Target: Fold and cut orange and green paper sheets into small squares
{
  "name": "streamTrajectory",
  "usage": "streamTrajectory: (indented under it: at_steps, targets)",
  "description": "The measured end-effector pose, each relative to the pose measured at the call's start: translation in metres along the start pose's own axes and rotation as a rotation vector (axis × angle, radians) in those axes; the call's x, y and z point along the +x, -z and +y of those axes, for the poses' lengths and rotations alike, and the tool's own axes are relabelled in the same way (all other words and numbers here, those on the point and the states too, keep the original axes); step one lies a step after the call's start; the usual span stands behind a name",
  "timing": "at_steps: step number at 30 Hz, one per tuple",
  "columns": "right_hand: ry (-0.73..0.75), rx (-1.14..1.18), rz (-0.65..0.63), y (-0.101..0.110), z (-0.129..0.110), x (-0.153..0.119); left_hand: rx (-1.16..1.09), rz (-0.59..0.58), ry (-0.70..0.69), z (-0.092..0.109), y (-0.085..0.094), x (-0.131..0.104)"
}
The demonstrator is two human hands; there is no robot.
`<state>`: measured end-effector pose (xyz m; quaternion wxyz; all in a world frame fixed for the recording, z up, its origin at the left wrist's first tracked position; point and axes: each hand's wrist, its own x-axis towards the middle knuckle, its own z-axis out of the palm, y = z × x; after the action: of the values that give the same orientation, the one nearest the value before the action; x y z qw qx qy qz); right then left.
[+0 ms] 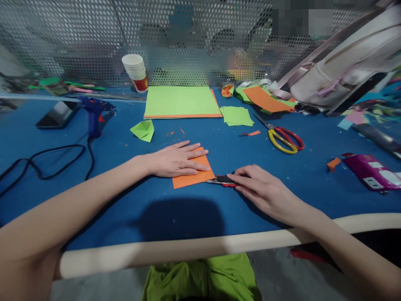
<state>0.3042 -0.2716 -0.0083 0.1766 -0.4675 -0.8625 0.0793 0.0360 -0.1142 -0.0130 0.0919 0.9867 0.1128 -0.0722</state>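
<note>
Glue gun (93, 118), scissors (272, 128) & cups (134, 73) around; L hand (173, 161) flat, fingers spread, blocks part of orange paper (188, 180); R hand (266, 190) pinches red-black tool (224, 179) tbh.

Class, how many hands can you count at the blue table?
2. The left hand lies flat on the orange paper; the right hand holds a red-and-black-handled tool at the paper's corner. Neither is hidden.

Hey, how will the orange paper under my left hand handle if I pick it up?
The orange paper looks thin and flat, so it's probably light and likely to bend if lifted by one corner. Without the left hand lying across it, it might slide on the smooth-looking blue tabletop.
</note>
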Motion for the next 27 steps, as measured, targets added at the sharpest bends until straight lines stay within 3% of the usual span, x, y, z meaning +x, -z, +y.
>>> streamTrajectory:
  at_steps: [12,21,27]
  targets:
    - [-0.021,0.015,-0.014,0.000,0.000,0.000,-0.032,0.052,-0.019,-0.001,-0.001,0.000]
    - [0.048,-0.023,-0.011,0.003,0.009,0.005,-0.097,0.055,0.025,-0.001,0.000,-0.001]
    - [0.039,-0.085,0.003,0.003,0.009,0.003,-0.217,0.151,0.080,0.006,0.010,-0.011]
